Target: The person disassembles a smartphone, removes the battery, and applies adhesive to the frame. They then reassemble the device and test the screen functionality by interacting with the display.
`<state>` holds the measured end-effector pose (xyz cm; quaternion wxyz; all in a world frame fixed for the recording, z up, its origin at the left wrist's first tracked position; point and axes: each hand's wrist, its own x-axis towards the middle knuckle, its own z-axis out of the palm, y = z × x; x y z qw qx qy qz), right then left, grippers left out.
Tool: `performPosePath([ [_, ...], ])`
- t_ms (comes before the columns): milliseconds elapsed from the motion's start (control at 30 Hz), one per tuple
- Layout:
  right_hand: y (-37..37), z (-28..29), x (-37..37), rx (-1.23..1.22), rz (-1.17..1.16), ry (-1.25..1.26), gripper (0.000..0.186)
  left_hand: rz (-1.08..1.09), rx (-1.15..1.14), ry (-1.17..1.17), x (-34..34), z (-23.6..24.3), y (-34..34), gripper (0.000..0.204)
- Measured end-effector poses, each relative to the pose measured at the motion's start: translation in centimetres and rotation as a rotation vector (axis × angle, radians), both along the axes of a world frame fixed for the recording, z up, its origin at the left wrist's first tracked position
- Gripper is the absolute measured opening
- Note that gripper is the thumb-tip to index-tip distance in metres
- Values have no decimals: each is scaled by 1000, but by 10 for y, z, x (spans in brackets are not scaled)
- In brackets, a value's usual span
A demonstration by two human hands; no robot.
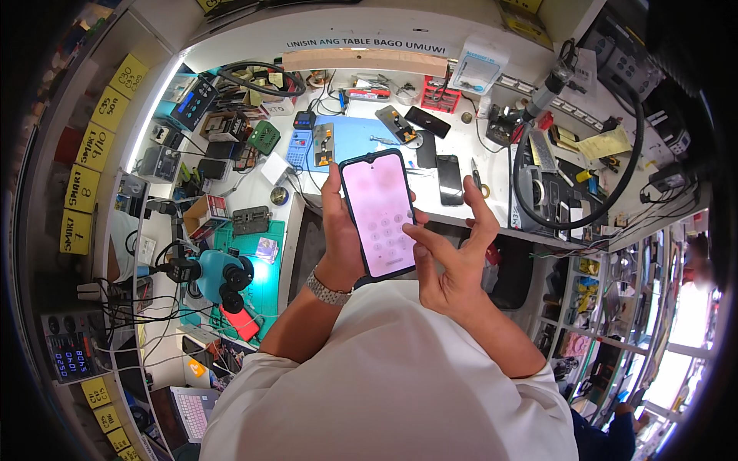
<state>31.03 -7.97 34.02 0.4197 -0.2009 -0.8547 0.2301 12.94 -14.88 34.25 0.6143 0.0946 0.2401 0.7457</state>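
Note:
A smartphone (367, 206) in a dark case rests upright in my left hand (338, 223), whose fingers wrap around its left edge and back. Its lit pinkish screen shows a round-key number pad. My right hand (453, 265) reaches in from the right, the index fingertip at the screen's right side over the keys. The thumb sits near the phone's lower right edge, and another finger is raised and stretched out. Nothing is held in that hand. Beyond the phone, a dark phone (450, 180) lies on the white bench, with a blue mat (354, 138) behind.
At left stands a blue microscope (219, 276) over a green mat (269, 303). Opened phones (396, 124) and tools lie on the white bench (415, 201). A thick black hose (642, 154) loops at right. A laptop (192, 411) sits at lower left.

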Motion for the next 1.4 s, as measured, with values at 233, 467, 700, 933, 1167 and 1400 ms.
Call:
performPosePath([
  [233, 1, -1, 6, 56, 154, 60, 31, 64, -13, 1, -3, -1, 1, 91],
  [467, -4, 3, 2, 75, 135, 45, 28, 66, 23, -22, -3, -4, 0, 90],
  [700, -1, -5, 8, 80, 90, 130, 25, 94, 28, -31, -6, -7, -5, 86],
  [933, -5, -5, 7, 89, 99, 125, 26, 73, 47, -85, -6, -5, -6, 87],
  [1167, -7, 1, 11, 88, 81, 128, 29, 66, 11, -83, -8, -4, -5, 88],
  [1400, -7, -4, 18, -111, -88, 62, 25, 116, -74, -214, -56, -92, 17, 86],
])
